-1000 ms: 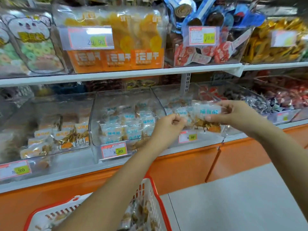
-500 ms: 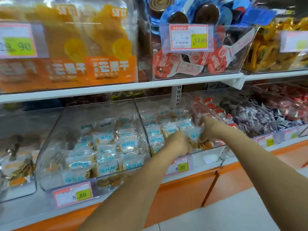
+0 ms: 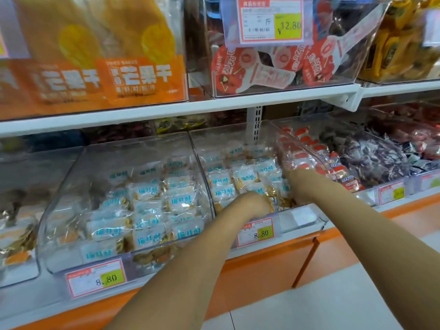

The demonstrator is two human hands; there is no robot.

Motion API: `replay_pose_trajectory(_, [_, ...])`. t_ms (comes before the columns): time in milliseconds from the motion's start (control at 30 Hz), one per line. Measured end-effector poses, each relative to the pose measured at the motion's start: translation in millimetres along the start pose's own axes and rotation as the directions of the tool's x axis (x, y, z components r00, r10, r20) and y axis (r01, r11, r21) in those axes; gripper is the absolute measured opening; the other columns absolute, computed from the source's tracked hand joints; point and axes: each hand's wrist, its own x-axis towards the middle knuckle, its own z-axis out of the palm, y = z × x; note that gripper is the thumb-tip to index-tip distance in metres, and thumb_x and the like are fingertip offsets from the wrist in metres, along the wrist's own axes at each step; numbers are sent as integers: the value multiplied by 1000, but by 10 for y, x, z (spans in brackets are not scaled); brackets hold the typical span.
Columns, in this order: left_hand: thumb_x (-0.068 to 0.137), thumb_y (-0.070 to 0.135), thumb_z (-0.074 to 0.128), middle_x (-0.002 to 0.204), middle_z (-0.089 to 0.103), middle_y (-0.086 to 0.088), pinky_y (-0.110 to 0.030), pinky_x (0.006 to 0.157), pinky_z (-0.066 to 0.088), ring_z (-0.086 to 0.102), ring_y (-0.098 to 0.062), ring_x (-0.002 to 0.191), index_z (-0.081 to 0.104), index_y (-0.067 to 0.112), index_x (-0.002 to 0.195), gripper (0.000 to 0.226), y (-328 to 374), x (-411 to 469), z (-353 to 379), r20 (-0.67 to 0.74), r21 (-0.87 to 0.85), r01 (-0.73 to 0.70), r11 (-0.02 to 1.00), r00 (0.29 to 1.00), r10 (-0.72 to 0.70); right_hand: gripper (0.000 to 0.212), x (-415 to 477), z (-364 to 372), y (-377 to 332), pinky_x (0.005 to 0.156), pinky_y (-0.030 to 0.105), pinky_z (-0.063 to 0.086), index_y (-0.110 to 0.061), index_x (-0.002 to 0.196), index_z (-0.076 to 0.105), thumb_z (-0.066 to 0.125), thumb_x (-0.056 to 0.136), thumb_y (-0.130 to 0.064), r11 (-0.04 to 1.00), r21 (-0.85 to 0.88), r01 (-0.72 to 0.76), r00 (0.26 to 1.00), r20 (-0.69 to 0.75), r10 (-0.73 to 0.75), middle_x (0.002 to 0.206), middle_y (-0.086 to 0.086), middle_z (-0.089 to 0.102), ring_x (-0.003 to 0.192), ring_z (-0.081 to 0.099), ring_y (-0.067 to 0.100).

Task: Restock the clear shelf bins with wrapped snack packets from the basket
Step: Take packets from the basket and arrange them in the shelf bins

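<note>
While reaching into bin [image 3: 304, 216] | left hand [image 3: 253, 203], right hand [image 3: 294, 185] among packets [image 3: 245, 178]; cannot tell grip

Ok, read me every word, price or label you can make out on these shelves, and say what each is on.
"¥12.80", "斤": top price tag, on the red-packet bin.
"8.80": middle price tag, on the middle bin.
"8.80": left price tag, on the left bin.
"芒果干": orange bags.
Teal print on the snack packets and small tag print: too blurred.
</note>
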Motion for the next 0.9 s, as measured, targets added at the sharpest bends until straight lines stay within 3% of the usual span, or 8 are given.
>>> replay_pose_trajectory(67, [102,18,38,136,52,-15,-17,58,36,46,-21,96,50,-2,131,37,22,30,17,44,-82,80,993,996,-77,55,42,15,-5,88,31,48,-5,135,42,64,85,-5,999,35,18,998,60,-20,129,15,55,116,56,30])
replay_pose_trajectory(133, [103,11,29,138,49,-16,-25,73,44,51,-24,108,47,-3,134,38,51,22,20,106,36,7,999,994,-11,49,24,-31,-27,80,27,47,-4,129,48,66,84,-9,998,62,34,989,143,-42,122,13,58,108,58,26])
replay_pose_trajectory(267, [103,10,27,138,48,-17,-30,95,39,51,-26,115,46,-3,135,39,40,11,8,93,45,27,999,995,-31,25,23,-81,7,52,17,40,-3,112,59,61,87,-8,996,82,26,976,214,-43,83,4,52,64,48,12])
replay_pose_trajectory(367, [102,10,27,135,50,-19,-32,97,41,50,-24,102,48,-4,133,39,30,35,27,84,6,41,999,996,-41,30,78,-27,-13,64,23,49,-4,113,59,66,83,-6,997,71,27,988,148,-37,98,6,61,79,58,17])
replay_pose_trajectory(500, [100,8,30,135,50,-20,-35,90,45,55,-28,109,48,-4,133,39,41,68,18,65,89,31,996,997,-36,43,108,103,-39,84,31,50,-5,130,44,55,89,1,987,158,11,998,-70,0,120,15,60,108,60,28])
replay_pose_trajectory(700, [101,10,30,123,56,-19,-32,88,46,57,-26,100,53,-2,127,37,36,-79,-28,24,47,18,999,1000,-19,60,-52,28,-15,84,33,50,-9,141,32,59,88,-2,954,299,-3,1000,-4,5,128,16,54,112,57,30])
replay_pose_trajectory(800, [97,14,41,73,53,-11,-28,56,42,47,-20,60,58,4,82,25,-86,-221,29,-169,-133,-11,991,986,-12,61,-221,-52,-14,82,31,49,-9,143,31,59,89,-6,952,304,-30,999,-5,34,130,16,52,113,56,29])
replay_pose_trajectory(900, [98,20,42,78,64,-10,-34,55,46,49,-23,56,58,7,76,30,-210,-581,160,-472,-236,-181,955,880,50,53,-430,-106,-40,89,37,51,-7,137,41,60,87,-6,954,296,-44,990,-113,80,130,17,48,112,55,32])
